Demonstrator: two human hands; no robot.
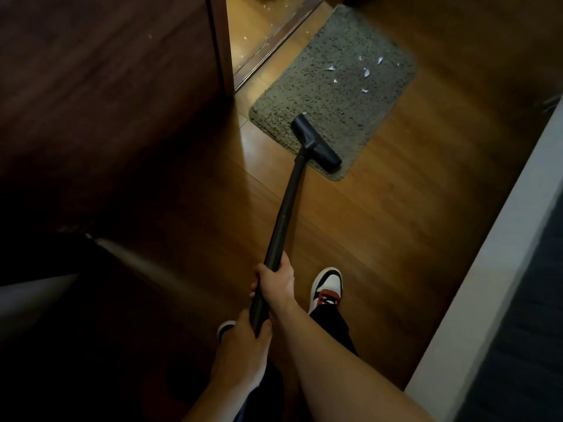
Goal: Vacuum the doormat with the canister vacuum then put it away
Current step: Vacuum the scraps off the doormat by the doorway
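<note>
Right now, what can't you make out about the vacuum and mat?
Head view only:
- Canister and hose: out of frame; wand vanishes into the left hand's grip.
- Doormat under the nozzle: hidden by it.
- Lower-left shapes: too dark.
- White bits beyond the doormat: too small to identify.

Both forearms are bare down to the left grip (243,339) and right grip (275,281). Black trousers (332,324) cover the legs. The right shoe (326,287) is a sneaker with a white toe, black trim and a red panel by the laces. The left shoe (225,328) is mostly hidden and shows only a white toe edged in black.
</note>
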